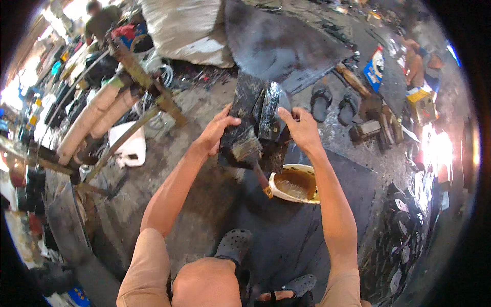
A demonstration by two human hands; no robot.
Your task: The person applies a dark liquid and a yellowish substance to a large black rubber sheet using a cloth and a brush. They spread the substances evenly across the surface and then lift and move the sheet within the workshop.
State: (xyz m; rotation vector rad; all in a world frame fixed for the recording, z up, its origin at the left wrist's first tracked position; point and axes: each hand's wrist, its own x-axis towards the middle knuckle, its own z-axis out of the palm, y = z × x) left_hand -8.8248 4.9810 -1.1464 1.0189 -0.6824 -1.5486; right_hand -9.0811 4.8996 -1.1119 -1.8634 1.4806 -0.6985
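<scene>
A dark, worn block (244, 115) stands in front of me, and my left hand (217, 134) grips its left edge with the thumb over the top. On the block's right side is a black strip (269, 110) with a wet shine. My right hand (303, 129) is closed on the edge of a dark, flat piece (282, 115) beside that strip; the fingertips are partly hidden. What looks like a wide brush (262, 180) lies against the block's near end, its reddish handle pointing down. Its tip meets the rim of a cream bowl (272, 192) holding brown liquid, below my right hand.
A large black sheet (276, 43) lies beyond the block, near a pale sack (184, 30). Dark sandals (321, 102) and a hammer (353, 81) are at the right. A wooden frame (138, 71) and white jug (130, 146) stand left. Another person (102, 23) is far left.
</scene>
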